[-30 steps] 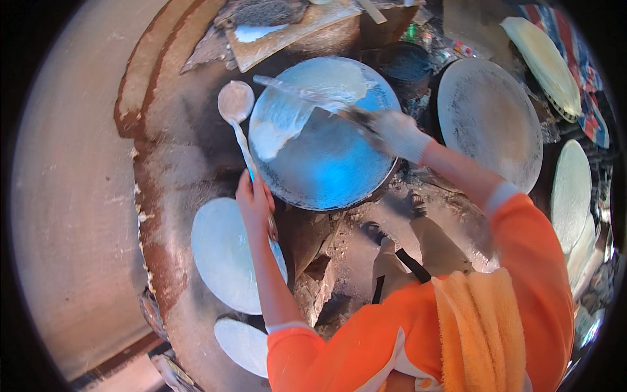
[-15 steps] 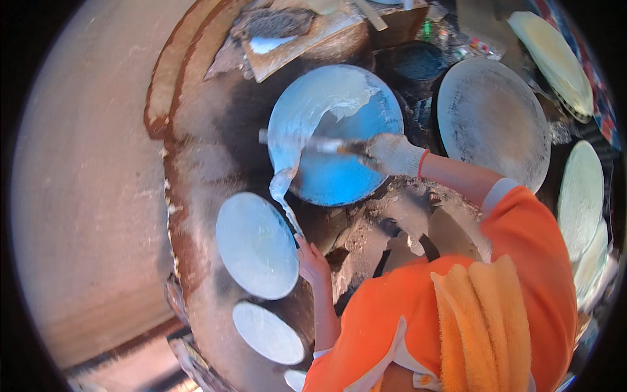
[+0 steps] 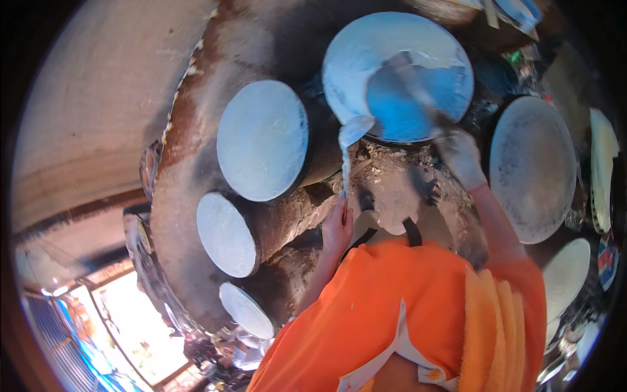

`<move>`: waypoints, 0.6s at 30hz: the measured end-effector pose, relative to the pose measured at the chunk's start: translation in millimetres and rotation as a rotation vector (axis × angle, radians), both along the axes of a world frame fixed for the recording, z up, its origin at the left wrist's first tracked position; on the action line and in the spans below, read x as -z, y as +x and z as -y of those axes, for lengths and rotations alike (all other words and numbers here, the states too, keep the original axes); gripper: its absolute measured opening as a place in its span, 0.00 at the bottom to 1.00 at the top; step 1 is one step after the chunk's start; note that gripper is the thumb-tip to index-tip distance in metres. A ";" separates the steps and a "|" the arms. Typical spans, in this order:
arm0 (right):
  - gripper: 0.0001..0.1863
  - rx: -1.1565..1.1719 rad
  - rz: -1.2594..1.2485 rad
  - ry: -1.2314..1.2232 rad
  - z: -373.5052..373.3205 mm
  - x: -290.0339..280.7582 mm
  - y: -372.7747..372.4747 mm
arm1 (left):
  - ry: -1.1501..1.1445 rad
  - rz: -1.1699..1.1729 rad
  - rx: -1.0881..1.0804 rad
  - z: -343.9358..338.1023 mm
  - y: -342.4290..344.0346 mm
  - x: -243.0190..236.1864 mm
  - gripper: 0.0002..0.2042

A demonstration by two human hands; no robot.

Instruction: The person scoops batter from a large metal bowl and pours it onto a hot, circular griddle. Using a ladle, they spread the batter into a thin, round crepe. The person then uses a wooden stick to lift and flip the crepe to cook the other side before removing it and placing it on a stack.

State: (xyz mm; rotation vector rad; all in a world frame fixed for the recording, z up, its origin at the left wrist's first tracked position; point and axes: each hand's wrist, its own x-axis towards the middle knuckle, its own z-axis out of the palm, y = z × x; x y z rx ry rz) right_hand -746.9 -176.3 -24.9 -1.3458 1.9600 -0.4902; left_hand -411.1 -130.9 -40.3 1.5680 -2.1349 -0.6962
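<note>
White batter coats the upper and left parts of a large round griddle in front of me, leaving a bluish patch at its middle and lower right. My right hand, in a whitish work glove, is closed on the handle of a spreader. The spreader's blade is smeared by motion over the bare patch. At the griddle's lower left edge hovers a batter-coated ladle. My bare left hand grips the end of its handle.
To the left stand several more round griddles, the nearest a pale coated griddle. A dark-speckled griddle stands at the right. Beyond it are thin pale sheets. Bright daylight comes through an opening at the lower left.
My view has turned and shifted left. The batter now reaches further round the griddle's rim. The spreader has swung from lying crosswise to pointing up and left; the ladle stays near the rim.
</note>
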 end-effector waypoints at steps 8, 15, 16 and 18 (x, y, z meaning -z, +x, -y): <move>0.15 0.658 1.817 -0.185 -10.6 95.1 193.9 | 0.532 -0.962 0.289 118.1 25.5 -91.7 0.16; 0.12 0.889 1.395 -0.148 20.4 48.0 259.5 | 0.609 -0.958 0.053 135.4 70.4 -116.6 0.16; 0.12 0.832 1.420 -0.157 30.2 4.0 277.1 | 0.613 -0.987 0.047 128.7 88.4 -124.3 0.16; 0.13 0.557 1.283 -0.216 57.4 45.7 291.5 | 0.628 -1.056 0.016 113.1 100.4 -136.4 0.17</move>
